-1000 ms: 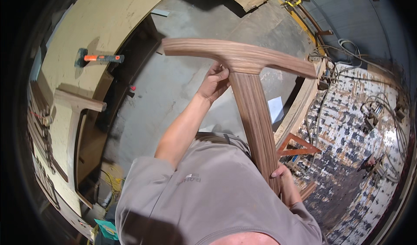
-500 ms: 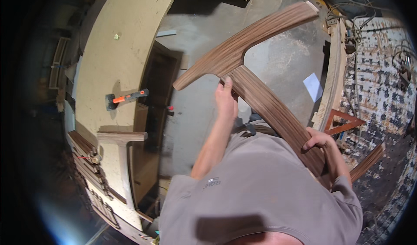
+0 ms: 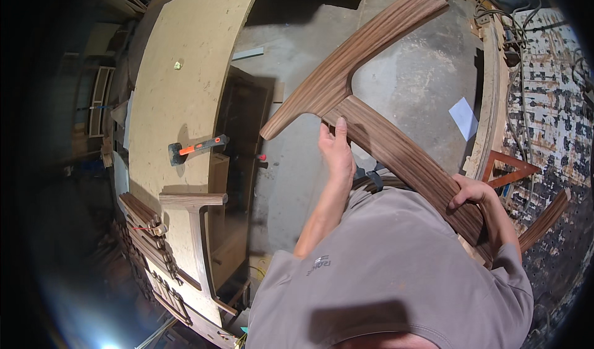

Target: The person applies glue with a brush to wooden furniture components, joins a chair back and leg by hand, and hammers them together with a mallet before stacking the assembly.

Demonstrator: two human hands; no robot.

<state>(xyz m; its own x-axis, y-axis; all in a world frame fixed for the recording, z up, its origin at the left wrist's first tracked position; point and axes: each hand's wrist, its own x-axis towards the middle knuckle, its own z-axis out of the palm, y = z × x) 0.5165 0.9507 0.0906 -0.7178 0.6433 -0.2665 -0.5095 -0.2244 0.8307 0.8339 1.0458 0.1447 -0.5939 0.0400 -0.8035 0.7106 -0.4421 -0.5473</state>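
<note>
A large brown wooden frame piece [image 3: 402, 142] with striped grain slants across in front of my body. Its wide straight rail joins a curved, tapering crosspiece [image 3: 334, 58] at the far end. My left hand [image 3: 338, 151] supports the rail's edge beside that joint, thumb up against it and fingers partly underneath. Farther down the rail, my right hand [image 3: 473, 192] grips it with the thumb on top and the other fingers hidden below. Past my right arm a similar wooden end [image 3: 546, 221] sticks out; my arm and shirt hide how it connects.
To the left stands a pale board-topped bench [image 3: 185, 34] carrying a mallet [image 3: 197, 148] with an orange and black handle, a T-shaped wooden part [image 3: 195, 199] and stacked wooden pieces [image 3: 145, 216]. At right are a reddish triangular square [image 3: 512, 170], a white sheet [image 3: 463, 119] and a paint-spattered surface [image 3: 544, 95].
The whole view has shifted, so the bench and mallet sit farther right and slightly lower. Both hands keep their hold on the wooden frame piece, which stays at about the same slant.
</note>
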